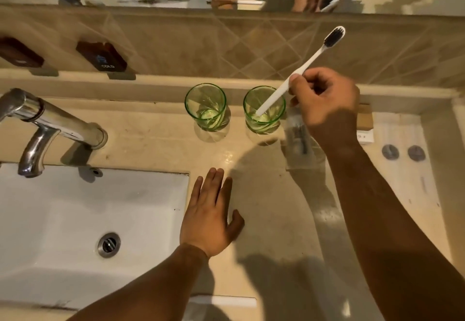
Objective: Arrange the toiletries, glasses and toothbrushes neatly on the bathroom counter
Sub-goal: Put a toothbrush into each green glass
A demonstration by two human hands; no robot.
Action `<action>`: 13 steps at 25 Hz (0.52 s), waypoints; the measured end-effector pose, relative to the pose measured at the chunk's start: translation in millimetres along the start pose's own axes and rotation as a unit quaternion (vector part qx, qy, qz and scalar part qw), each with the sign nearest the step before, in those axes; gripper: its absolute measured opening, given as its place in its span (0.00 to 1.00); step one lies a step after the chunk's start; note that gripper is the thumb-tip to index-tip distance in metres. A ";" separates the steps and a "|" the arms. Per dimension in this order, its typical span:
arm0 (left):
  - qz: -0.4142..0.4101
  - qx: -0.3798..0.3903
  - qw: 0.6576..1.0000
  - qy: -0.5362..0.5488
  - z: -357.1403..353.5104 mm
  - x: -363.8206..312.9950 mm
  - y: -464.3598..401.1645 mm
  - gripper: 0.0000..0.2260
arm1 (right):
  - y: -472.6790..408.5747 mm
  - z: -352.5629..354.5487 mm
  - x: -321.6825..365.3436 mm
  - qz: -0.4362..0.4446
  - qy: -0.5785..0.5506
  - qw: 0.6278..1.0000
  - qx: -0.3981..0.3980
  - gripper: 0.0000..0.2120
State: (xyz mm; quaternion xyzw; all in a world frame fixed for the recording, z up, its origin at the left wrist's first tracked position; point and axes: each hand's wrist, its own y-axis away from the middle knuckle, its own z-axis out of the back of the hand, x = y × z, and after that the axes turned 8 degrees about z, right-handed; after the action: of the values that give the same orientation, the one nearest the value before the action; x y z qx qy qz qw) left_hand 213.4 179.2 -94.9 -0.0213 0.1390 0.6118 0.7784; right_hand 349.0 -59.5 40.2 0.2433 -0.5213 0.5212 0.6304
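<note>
Head view: right hand [324, 101] grip clamps toothbrush [302, 68] inside right glass [264, 110]; left hand [211, 217] splayed flat.

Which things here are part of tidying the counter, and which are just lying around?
Part of the job: white toothbrush in the right hand, two green glasses, clear wrapper, small boxes.
Just there: faucet, sink, drain.

The beige counter [156, 141] carries 2 green glasses [205, 106] [264, 110] at upper centre, a clear packet [298, 136] beside them, and the left hand [214, 215] lying flat at centre.
</note>
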 end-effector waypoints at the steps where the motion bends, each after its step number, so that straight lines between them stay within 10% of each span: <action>1: -0.001 -0.001 1.000 0.005 -0.5 0.0 0.0 0.33 | -2.1 -2.4 -2.8 -0.006 0.015 1.000 0.003 0.10; 13: 0.002 0.000 1.000 0.021 -2.0 0.6 -0.4 0.32 | 1.7 -26.2 -33.9 -0.006 0.052 0.998 0.025 0.10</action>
State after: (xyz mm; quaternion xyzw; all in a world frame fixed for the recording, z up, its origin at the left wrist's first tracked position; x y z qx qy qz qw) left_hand 213.5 179.3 -97.0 -0.0336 0.1553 0.6130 0.7739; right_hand 360.9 -50.4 0.0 0.2350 -0.4729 0.5422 0.6536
